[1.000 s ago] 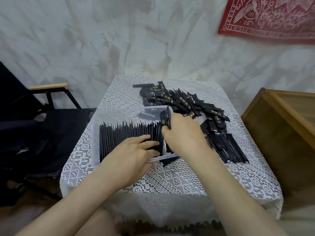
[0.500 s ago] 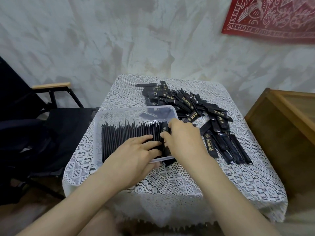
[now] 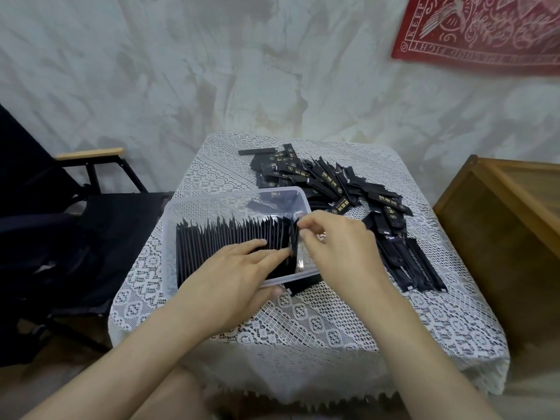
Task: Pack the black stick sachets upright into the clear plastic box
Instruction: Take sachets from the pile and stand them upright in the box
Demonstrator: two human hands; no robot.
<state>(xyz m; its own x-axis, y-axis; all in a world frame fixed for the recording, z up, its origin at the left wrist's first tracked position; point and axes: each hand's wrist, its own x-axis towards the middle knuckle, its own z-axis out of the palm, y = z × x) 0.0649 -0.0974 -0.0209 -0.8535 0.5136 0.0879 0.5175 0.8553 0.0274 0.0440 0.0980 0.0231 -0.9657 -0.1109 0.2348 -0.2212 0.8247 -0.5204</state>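
Flanking box: loose sachets; chair

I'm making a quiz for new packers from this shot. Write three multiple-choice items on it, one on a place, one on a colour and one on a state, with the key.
1. Where do the loose sachets lie?
A. on the chair
B. in the wooden crate
C. on the table, beyond and right of the clear box

2. What colour is the wall hanging?
A. red
B. blue
C. green

3. What is the right hand doing?
A. lying flat on the table
B. pinching the end sachet of the upright row
C. lifting the box

Key:
C, they are spread on the table past the box.
A, it is red with a pale pattern.
B, its fingertips nip that sachet's top.
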